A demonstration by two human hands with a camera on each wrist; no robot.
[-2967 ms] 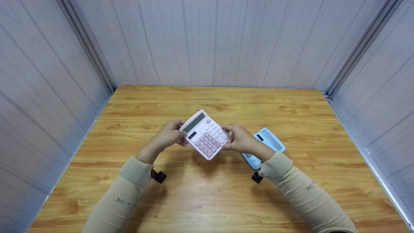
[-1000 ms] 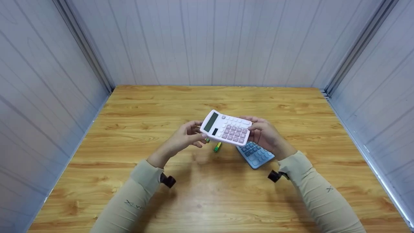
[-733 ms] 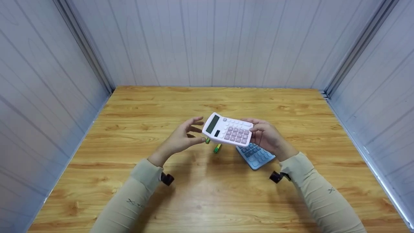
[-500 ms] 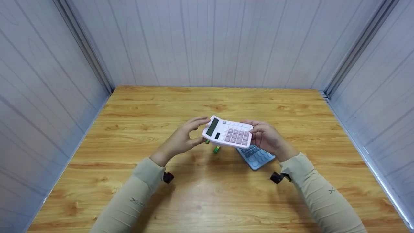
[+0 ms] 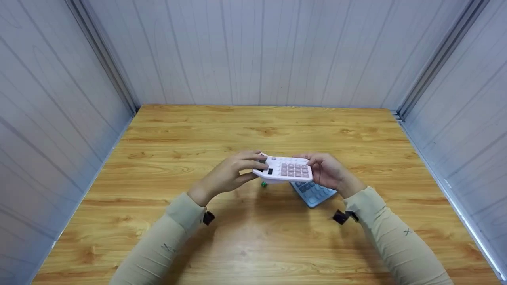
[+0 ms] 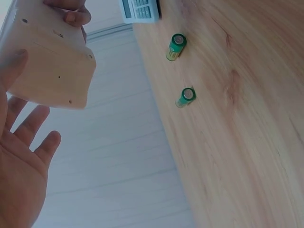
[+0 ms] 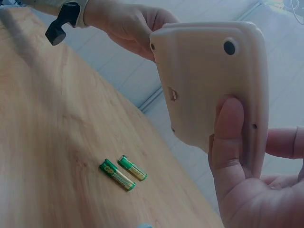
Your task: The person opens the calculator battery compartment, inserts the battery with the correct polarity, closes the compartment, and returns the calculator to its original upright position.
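A pink-and-white calculator point(image 5: 291, 169) is raised over the table, keys upward and tilted to a shallow angle. My left hand point(image 5: 233, 172) holds its display end, fingers across the screen and thumb beneath. At the keypad end, my right hand point(image 5: 330, 172) pinches the edge. The right wrist view shows the calculator's plain back point(image 7: 199, 80), with small screw holes, a round dark foot and a little slot. Two green batteries lie on the table below, a nearer battery point(image 7: 118, 175) and another battery point(image 7: 133, 167); the calculator partly hides them in the head view.
A blue calculator point(image 5: 317, 194) lies on the wooden table point(image 5: 245, 245) under my right hand, its upper part covered by the hand and the pink calculator. White panel walls point(image 5: 253, 51) enclose the back and both sides. A small black camera is strapped at each wrist.
The pink calculator has shifted right, turned sideways and tipped flatter since the first frame. My left hand let go of its end, spread open, then took hold again over the display. Batteries came into sight.
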